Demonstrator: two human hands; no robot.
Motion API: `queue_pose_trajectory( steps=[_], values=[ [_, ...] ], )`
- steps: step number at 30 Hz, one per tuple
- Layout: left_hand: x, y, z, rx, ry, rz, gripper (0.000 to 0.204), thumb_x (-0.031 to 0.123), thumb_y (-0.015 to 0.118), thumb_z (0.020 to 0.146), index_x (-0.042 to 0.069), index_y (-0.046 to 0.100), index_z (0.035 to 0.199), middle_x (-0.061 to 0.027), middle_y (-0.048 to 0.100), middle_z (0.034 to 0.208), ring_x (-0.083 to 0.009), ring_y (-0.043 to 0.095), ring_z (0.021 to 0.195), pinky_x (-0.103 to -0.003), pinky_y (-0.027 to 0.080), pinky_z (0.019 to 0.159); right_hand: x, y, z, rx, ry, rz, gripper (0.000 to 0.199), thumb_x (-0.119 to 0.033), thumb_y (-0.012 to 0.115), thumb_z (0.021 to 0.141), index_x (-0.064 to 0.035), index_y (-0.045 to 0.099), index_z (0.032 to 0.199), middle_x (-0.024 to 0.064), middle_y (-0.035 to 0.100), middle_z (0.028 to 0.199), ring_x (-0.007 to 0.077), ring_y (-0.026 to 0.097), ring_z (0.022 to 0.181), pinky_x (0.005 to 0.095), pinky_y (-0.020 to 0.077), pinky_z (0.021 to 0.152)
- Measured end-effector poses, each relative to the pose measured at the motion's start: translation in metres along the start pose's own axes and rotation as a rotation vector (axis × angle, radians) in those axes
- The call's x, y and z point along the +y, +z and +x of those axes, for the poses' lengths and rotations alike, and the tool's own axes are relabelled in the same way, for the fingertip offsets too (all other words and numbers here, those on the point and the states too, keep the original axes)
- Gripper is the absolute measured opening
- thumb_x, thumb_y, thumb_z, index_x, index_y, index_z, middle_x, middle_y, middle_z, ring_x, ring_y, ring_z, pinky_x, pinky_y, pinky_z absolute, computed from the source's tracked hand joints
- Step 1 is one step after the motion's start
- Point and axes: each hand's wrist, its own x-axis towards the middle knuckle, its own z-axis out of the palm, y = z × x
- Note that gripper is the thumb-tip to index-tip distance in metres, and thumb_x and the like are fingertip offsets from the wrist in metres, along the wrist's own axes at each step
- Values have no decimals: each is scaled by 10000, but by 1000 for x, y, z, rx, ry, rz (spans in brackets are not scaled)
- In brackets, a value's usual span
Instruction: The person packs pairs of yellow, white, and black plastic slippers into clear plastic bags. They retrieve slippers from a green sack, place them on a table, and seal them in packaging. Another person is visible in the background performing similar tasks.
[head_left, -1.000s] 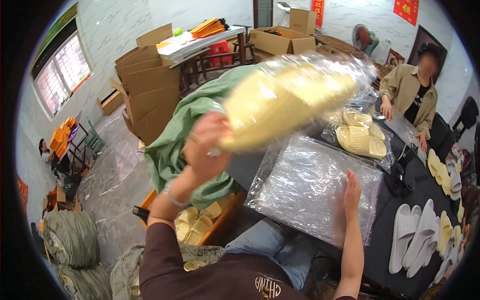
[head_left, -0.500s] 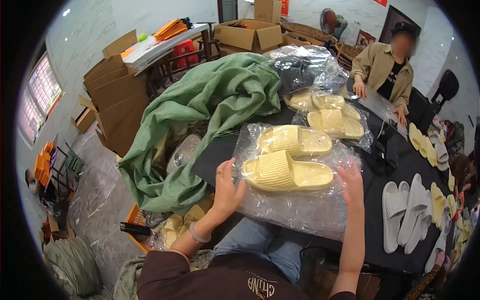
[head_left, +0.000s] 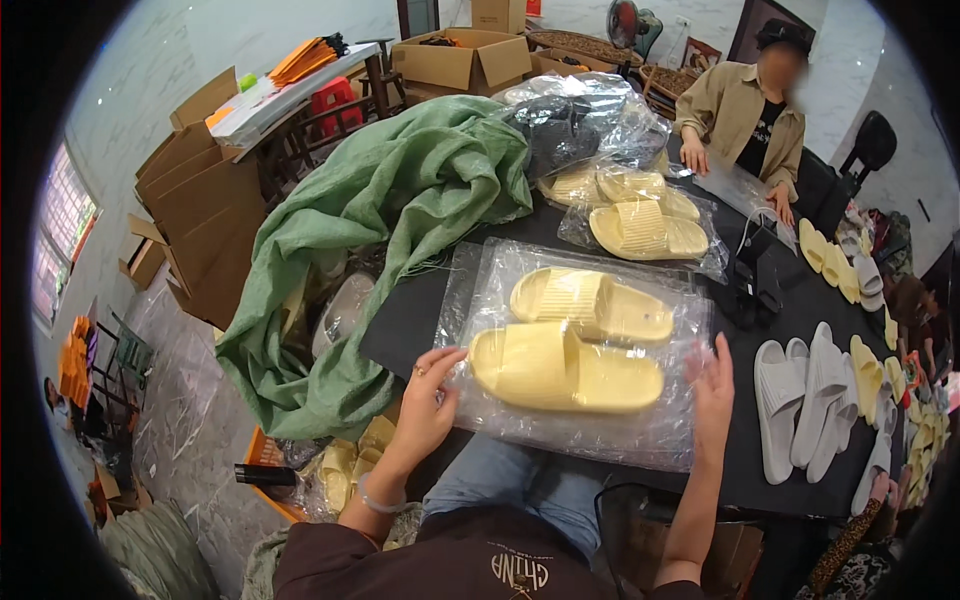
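A pair of pale yellow ribbed slippers [head_left: 530, 375] lies side by side in a clear plastic bag [head_left: 600, 440] in front of me on the black-covered table. My left hand [head_left: 425, 405] is at the bag's left edge, fingertips touching the plastic by the nearer slipper's toe, its thumb apart from the fingers. At the right edge, my right hand [head_left: 712, 385] has its fingers spread beside the plastic, slightly blurred. More clear sheets or bags lie beneath this one. Behind it are other bagged yellow slippers [head_left: 645, 232].
Green woven cloth [head_left: 350, 200] is heaped at the left, above an orange crate [head_left: 265, 450] with bagged slippers. Grey slippers [head_left: 785, 410] stand in a row at the right, near a black strapped object [head_left: 755, 280]. Across the table, a person [head_left: 750, 130] handles clear plastic.
The bagged pair has shifted slightly toward me and lies flatter. My left hand has moved left and down, the right hand slightly right. The whole view has shifted a little.
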Motion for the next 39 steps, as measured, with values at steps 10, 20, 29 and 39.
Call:
queue_pose_trajectory(
  steps=[10,20,29,39],
  values=[
    [6,-10,91,95,143,79,201,41,576,849,-3,599,1044,-173,628,1001,-301,616,937,-385,477,806,-36,26,22,61,-118,-943,500,-346,481,980,-17,454,1356,190,542,1283,344,519,1201,408,395,1013],
    [-90,74,225,-337,-270,227,577,542,623,858,-33,665,876,-155,647,714,-250,628,667,-407,488,655,47,39,69,-51,69,-1037,620,-442,636,856,-26,521,1301,111,626,934,294,603,912,412,452,799],
    [-94,66,193,71,-347,-29,280,271,578,932,-3,609,881,-167,676,747,-285,670,631,-417,501,629,91,26,92,-56,4,-500,437,-235,694,871,42,589,1192,-2,540,689,86,493,650,262,409,589],
    [-116,58,190,45,-228,-363,288,147,577,940,28,589,1201,-60,680,840,-102,580,530,-247,407,397,59,27,86,198,-344,-492,361,-81,663,878,-57,611,1234,-44,557,702,54,425,570,235,377,530]
  ],
)
